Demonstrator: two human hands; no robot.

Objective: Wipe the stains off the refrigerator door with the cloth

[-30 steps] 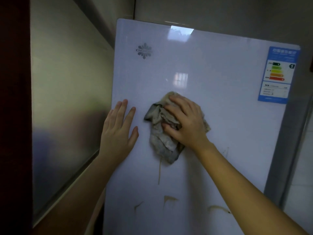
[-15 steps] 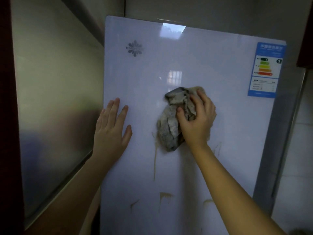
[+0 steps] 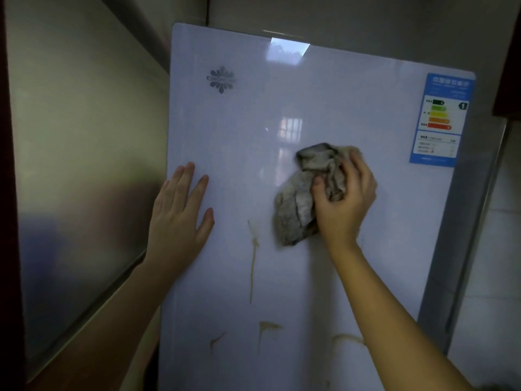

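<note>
Fingers (image 3: 359, 170) of the right hand (image 3: 345, 206) grip the cloth (image 3: 296, 204) against the refrigerator door (image 3: 338, 94); left hand (image 3: 177, 218) lies flat nearby.

1. Glossy white refrigerator door (image 3: 352, 94), upright.
2. Bears the left hand (image 3: 180, 218) flat near its left edge, fingers straight.
3. Bears a crumpled grey cloth (image 3: 298, 198) at mid-height, gripped and pressed on by the right hand (image 3: 346, 204).
4. Shows a long brown drip stain (image 3: 253, 263) just below-left of the cloth, with smaller brown smears (image 3: 266, 327) lower down.
5. Carries a blue energy label (image 3: 439, 119) upper right and a grey logo (image 3: 222, 79) upper left.
</note>
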